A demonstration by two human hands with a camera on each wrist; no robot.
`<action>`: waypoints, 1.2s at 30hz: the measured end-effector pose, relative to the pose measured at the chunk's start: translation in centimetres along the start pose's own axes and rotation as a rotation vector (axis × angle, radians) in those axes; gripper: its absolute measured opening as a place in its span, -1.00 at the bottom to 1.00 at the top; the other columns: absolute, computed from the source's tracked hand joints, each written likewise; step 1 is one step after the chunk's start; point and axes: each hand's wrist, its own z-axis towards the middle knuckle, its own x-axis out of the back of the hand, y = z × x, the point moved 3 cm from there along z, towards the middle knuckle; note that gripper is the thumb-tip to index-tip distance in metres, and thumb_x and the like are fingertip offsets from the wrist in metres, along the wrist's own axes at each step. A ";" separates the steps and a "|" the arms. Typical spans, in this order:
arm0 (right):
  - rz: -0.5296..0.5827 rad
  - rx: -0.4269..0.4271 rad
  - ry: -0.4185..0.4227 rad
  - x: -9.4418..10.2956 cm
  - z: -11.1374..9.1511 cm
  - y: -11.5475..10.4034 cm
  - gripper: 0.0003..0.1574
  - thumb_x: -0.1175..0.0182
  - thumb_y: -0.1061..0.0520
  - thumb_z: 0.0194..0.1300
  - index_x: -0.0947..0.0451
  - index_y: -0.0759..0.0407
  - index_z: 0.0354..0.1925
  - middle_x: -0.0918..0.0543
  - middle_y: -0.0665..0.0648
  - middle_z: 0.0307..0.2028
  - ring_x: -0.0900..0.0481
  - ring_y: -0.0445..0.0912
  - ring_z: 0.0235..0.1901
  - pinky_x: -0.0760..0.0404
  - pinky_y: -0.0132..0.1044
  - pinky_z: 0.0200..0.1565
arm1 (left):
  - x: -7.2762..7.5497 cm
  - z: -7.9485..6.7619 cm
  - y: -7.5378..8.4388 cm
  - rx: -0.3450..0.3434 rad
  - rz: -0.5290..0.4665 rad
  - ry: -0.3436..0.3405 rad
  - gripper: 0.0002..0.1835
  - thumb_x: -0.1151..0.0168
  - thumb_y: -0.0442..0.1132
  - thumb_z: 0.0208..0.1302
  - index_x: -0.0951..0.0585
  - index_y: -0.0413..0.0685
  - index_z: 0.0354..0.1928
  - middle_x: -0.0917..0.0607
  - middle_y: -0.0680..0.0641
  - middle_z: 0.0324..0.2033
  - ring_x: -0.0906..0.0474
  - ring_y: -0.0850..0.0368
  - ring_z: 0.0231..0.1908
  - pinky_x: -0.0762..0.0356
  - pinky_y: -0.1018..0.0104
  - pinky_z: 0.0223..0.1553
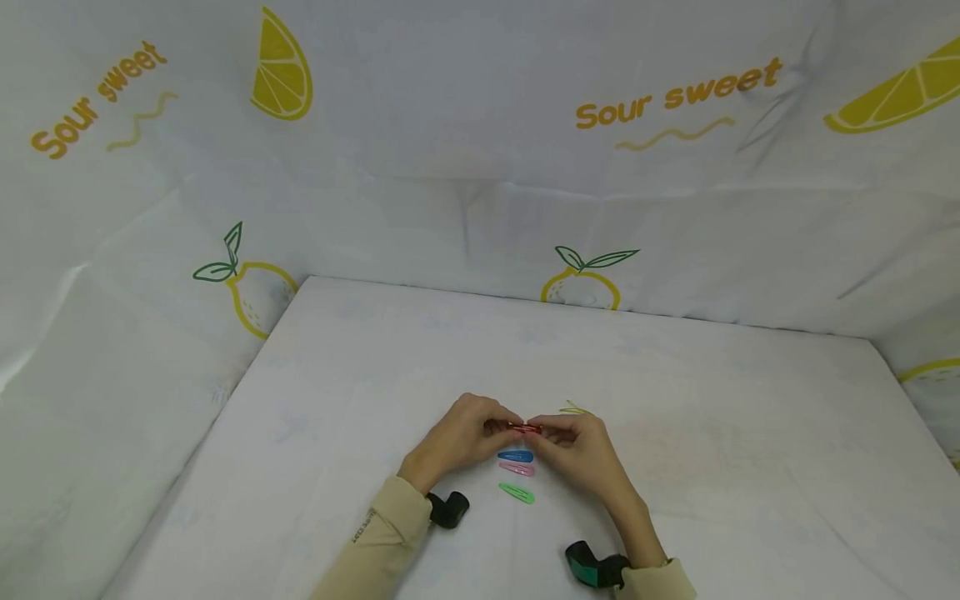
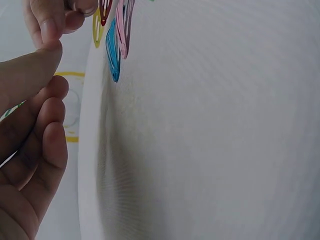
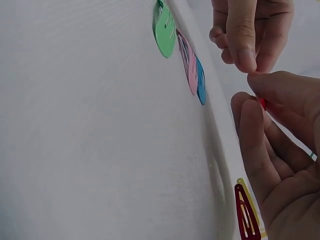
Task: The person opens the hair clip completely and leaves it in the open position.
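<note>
Between the fingertips of both hands is a red snap hair clip (image 1: 525, 428). My left hand (image 1: 471, 429) pinches its left end and my right hand (image 1: 577, 450) its right end, thumbs and index fingers meeting at the middle. Only a sliver of the red hair clip (image 3: 263, 103) shows in the right wrist view; fingers cover the rest. On the table just below the hands lie a blue hair clip (image 1: 516, 456), a pink hair clip (image 1: 517, 470) and a green hair clip (image 1: 517, 493), roughly in a column.
A yellow hair clip (image 1: 575, 408) lies beyond my right hand. Beside it is a dark red hair clip (image 3: 247, 215), hidden by that hand in the head view. The white table (image 1: 712, 400) meets a lemon-print cloth (image 1: 450, 125) at the back and sides.
</note>
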 end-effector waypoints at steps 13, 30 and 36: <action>0.046 -0.031 0.038 -0.2 0.2 0.2 -0.87 -0.41 0.25 0.27 -0.79 0.29 -0.21 -0.80 0.22 -0.34 -0.64 -0.35 -0.47 -0.62 -0.46 -0.37 | 0.1 0.1 0.2 -0.034 0.030 0.038 -0.84 -0.42 -0.28 0.29 -0.81 -0.15 -0.12 -0.84 -0.04 -0.31 -0.65 0.30 -0.39 -0.50 0.61 -0.33; 0.066 -0.094 0.096 -0.2 0.1 0.0 -0.91 -0.43 0.22 0.25 -0.81 0.24 -0.28 -0.81 0.19 -0.39 -0.62 -0.34 -0.48 -0.59 -0.47 -0.36 | -0.1 0.3 0.4 -0.046 0.077 0.050 -0.84 -0.42 -0.27 0.29 -0.82 -0.13 -0.13 -0.84 -0.01 -0.36 -0.56 0.36 -0.45 -0.40 0.64 -0.39; 0.043 -0.084 0.115 -0.2 0.2 -0.2 -0.95 -0.43 0.25 0.23 -0.81 0.23 -0.31 -0.80 0.17 -0.43 -0.59 -0.35 -0.51 -0.56 -0.47 -0.39 | -0.1 0.3 0.5 -0.021 0.084 0.052 -0.83 -0.42 -0.27 0.29 -0.82 -0.13 -0.12 -0.84 -0.01 -0.34 -0.59 0.34 -0.43 -0.41 0.63 -0.38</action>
